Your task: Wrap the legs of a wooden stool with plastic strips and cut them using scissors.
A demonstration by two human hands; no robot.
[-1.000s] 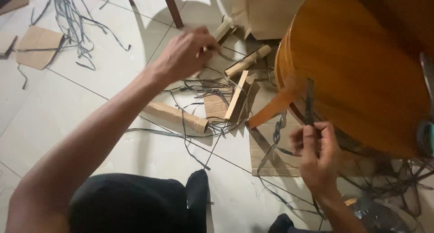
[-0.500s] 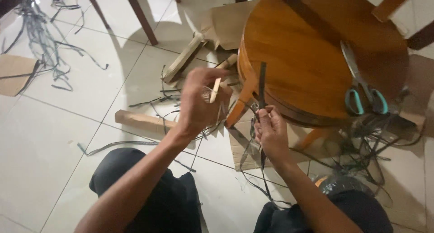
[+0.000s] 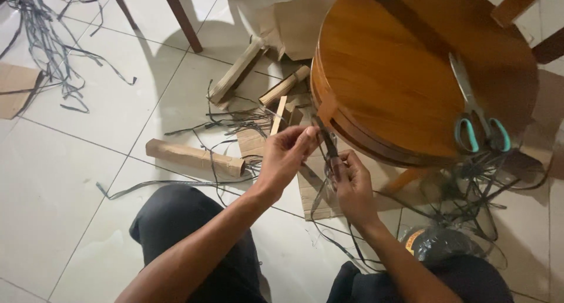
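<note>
Nearest the camera, the person's knees in dark trousers frame a white tiled floor (image 3: 64, 179), glossy and crossed by thin grout lines. Just above them the two hands meet. The left hand (image 3: 286, 156) is pinched, thumb against fingertips, on the upper end of a thin dark flat strip (image 3: 326, 144); the right hand (image 3: 351, 182) is curled around the same strip a little lower, so both hands grasp it and it stands almost upright between them, its loose tail trailing down toward the floor. By the look of it, the work in hand is folding or bending the strip at the top, which calls for a steady pinch from both hands.

Beneath the hands lies a flat sheet of brown corrugated cardboard (image 3: 314, 200), matte and ribbed. Near the right knee sits a crumpled dark plastic bag (image 3: 437, 244), shiny. Left of the hands, a brown rolled cardboard tube (image 3: 194, 156) lies on the floor, with loose dark strips tangled about it.

Farther off, a round stool of varnished orange-brown wood (image 3: 405, 62) stands smooth and glossy; near its right edge rest scissors with teal handles (image 3: 479, 112). Beyond the tube lie short cardboard-wrapped sticks (image 3: 284, 85), and at the far left corner a heap of grey strips (image 3: 41, 32).
</note>
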